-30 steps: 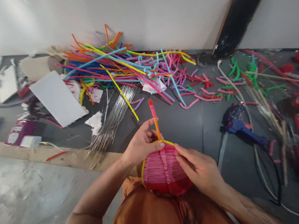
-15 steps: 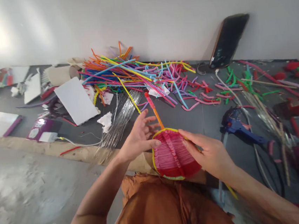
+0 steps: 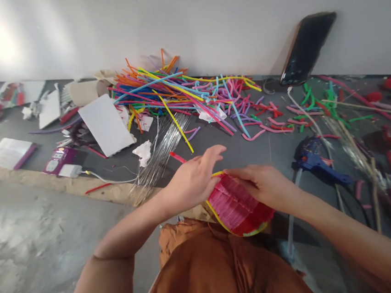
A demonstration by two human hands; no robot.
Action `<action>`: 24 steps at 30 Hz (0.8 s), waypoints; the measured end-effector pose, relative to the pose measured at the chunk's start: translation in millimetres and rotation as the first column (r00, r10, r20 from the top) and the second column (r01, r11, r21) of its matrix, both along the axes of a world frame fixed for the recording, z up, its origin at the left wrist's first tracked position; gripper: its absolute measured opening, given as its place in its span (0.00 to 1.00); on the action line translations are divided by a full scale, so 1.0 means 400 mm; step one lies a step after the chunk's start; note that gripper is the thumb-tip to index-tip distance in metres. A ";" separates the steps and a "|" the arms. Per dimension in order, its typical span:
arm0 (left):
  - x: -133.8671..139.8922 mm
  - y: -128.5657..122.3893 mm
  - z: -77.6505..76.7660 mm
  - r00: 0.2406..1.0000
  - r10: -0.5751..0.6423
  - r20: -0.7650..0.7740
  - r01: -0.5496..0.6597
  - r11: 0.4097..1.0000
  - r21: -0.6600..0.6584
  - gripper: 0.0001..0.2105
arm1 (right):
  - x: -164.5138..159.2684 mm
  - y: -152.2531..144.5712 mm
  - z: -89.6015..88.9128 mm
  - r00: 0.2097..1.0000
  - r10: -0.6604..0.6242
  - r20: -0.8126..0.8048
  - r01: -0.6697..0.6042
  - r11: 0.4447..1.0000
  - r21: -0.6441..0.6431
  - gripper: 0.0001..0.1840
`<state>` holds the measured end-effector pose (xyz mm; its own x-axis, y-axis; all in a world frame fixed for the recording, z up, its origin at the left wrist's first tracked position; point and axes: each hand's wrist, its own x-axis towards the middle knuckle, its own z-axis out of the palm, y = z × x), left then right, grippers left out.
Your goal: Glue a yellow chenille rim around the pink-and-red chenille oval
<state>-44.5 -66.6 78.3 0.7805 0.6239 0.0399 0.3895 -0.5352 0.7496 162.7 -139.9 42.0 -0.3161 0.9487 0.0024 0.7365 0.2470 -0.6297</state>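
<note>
The fuzzy pink and red fan (image 3: 243,211) is up in the person's hands, by the near edge of the bench (image 3: 248,157) and just above the brown clothes (image 3: 207,265). It looks very light. It is probably soft on top but a bit stiff inside, so it should bend if squeezed hard. It does not look slippery. The yellow rim (image 3: 220,221) seems the best place to hold it, with a soft pinch, because the fuzzy rows could get squashed or pulled loose. The right hand (image 3: 270,181) is nearly closed and pinches the fan along its top and right side. The left hand (image 3: 195,179) is open, fingers stretched out, with its thumb side at the fan's top left. A red stem tip (image 3: 176,157) pokes out behind it; whether that hand grips the stem cannot be told.
</note>
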 end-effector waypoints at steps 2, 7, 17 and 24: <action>0.019 0.010 -0.017 0.990 -0.073 -0.122 0.063 0.995 -0.083 0.28 | -0.006 0.007 0.001 0.999 0.034 0.025 -0.034 0.999 -0.011 0.21; 0.048 0.034 -0.059 0.969 -0.102 -0.226 0.054 0.976 -0.209 0.30 | -0.008 0.015 -0.003 0.999 0.047 0.015 -0.046 0.997 -0.064 0.22; 0.051 0.029 -0.074 0.980 -0.065 -0.186 0.000 0.943 -0.332 0.26 | -0.011 0.006 -0.021 0.999 -0.032 -0.035 0.026 0.989 -0.143 0.14; 0.040 0.027 -0.083 0.991 -0.028 -0.131 -0.035 0.889 -0.456 0.25 | 0.025 -0.024 -0.040 0.997 -0.044 -0.068 0.039 0.996 -0.075 0.13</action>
